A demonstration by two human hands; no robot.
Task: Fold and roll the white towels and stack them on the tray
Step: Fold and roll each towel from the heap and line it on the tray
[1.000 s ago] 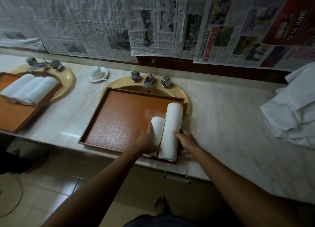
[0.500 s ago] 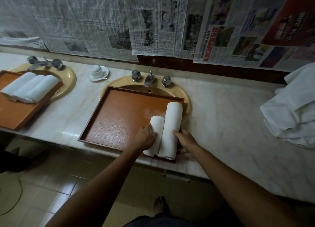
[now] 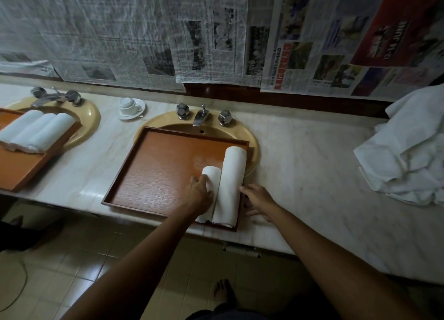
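While my left hand (image 3: 198, 192) rests on the shorter rolled towel (image 3: 211, 182), its fingers lie loosely over the roll's left flank, touching it without clearly wrapping it. That roll lies just beyond and to the right of those fingertips, pressed against the longer rolled towel (image 3: 230, 182). Both rolls lie inside the wooden tray (image 3: 153, 165), along its right wall.

My right hand (image 3: 258, 199) has drawn slightly off the longer roll since a second ago. Its fingers are now spread and relaxed over the tray's right rim and the marble counter (image 3: 300, 175), holding nothing; only the index fingertip reaches the roll. My left hand has slid a little further along the short roll. I judge that both rolls are placed and are only being nudged square, so this pair is nearly finished.

Well off to the right of my right fingers lies a pile of loose white towels (image 3: 406, 161), partly cut off by the frame edge; I judge these are yet to be rolled. Far left of my left fingers, a second tray (image 3: 21, 165), also cropped, holds three rolled towels (image 3: 36, 133).

My left wrist hides the short roll's near end, so I cannot tell how it sits against the tray's front wall. The dim light blurs my fingertips.
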